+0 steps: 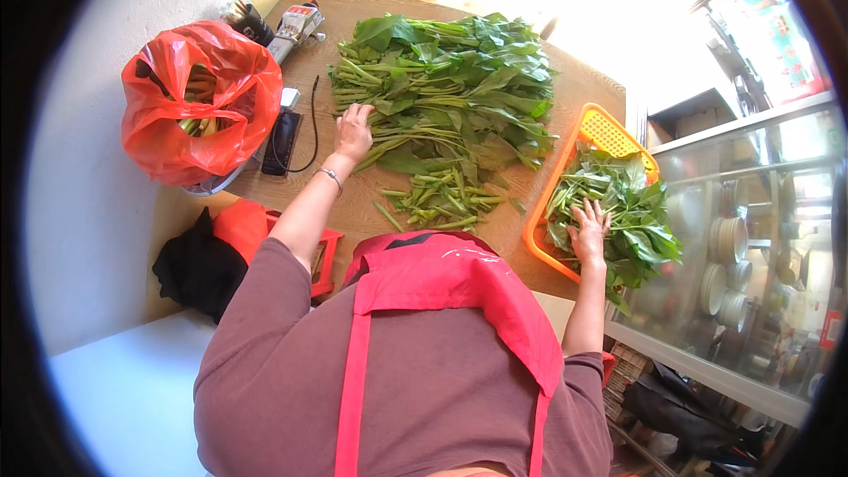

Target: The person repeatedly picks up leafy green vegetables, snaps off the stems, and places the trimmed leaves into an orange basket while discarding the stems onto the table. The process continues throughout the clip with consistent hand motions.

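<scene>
A wide pile of leafy green vegetables [457,86] lies on the wooden table [596,83], stems mostly to the left and leaves to the right. My left hand [354,132] touches the stem ends at the pile's left edge; whether its fingers grip any is unclear. On the right, my right hand [588,230] rests with spread fingers on leafy greens [626,195] in an orange plastic basket [551,209], some leaves hanging over its rim. Short cut stem pieces [454,202] lie in a small heap near the table's front edge, before the red apron [430,271].
A red plastic bag [199,99] with stems inside stands at the left. Beside it are a smartphone [282,142], a black cable [314,126] and a black holder of sticks [252,23]. A glass-doored cabinet [729,245] with stacked dishes stands right.
</scene>
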### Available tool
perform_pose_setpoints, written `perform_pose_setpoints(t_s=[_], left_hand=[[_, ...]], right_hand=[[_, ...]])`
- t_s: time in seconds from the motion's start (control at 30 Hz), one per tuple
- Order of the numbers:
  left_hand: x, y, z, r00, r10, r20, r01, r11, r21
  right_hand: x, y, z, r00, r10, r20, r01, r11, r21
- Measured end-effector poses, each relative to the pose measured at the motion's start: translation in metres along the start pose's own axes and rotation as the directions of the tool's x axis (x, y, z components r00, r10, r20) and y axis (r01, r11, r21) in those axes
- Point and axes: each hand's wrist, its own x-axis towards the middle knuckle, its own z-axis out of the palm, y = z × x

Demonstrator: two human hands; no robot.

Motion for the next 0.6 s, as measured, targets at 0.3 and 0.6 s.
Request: perform_pose_setpoints(t_s=[0.3, 0.6], left_hand=[[0.000, 0.018, 0.006, 0.967, -0.018, 0.254, -0.068, 0.943, 0.326], [-0.004, 0.094, -0.118, 0.943, 0.326, 0.066, -0.307, 0.929, -0.204]], right_hand=[[0.005, -0.032, -0.039, 0.943, -0.077, -0.324, 0.153, 0.964, 0.218], [-0.001, -0.138, -0.113, 0.779, -0.238, -0.580, 0.526, 0.751, 0.399]])
